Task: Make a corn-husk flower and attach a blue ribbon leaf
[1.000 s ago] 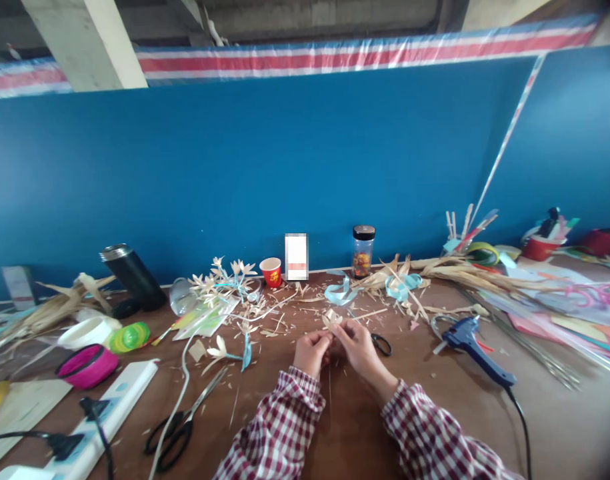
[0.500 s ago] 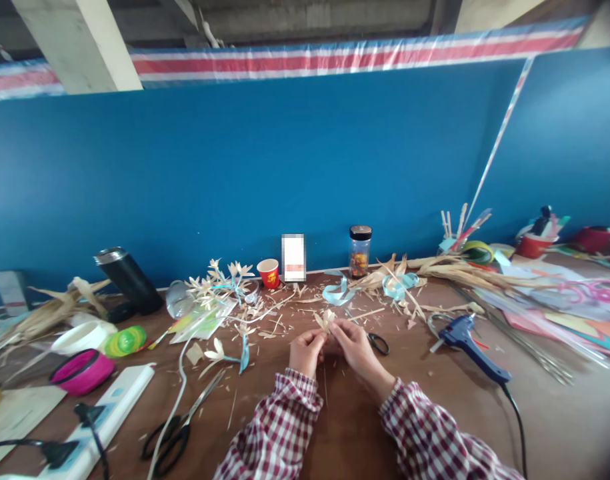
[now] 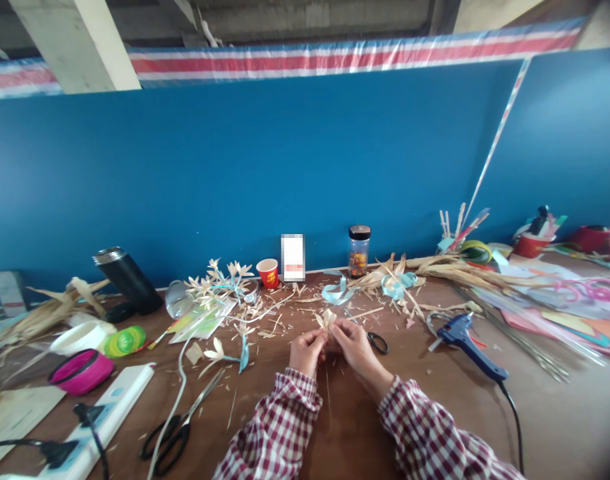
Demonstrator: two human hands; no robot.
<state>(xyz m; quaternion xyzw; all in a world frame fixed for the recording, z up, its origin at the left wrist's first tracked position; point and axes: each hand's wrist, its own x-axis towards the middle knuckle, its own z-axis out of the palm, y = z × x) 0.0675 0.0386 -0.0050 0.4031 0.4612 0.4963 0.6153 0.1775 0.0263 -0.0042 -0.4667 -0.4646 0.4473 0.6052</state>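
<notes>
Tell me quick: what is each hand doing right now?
Left hand: fingers closed, pinching the base of the pale husk flower.
Right hand: fingers closed on the same husk flower from the other side.

blue partition wall (image 3: 265, 167) behind a brown wooden table (image 3: 559, 427), concrete beam (image 3: 75, 43) overhead.

Blue wall (image 3: 285, 160); red-white striped band (image 3: 335, 60) along top. Brown table (image 3: 559, 413). Red-white checked sleeves (image 3: 285, 427). Blue glue gun (image 3: 467, 340), red cup (image 3: 268, 273), pink bowl (image 3: 81, 371), black flask (image 3: 127, 280).
</notes>
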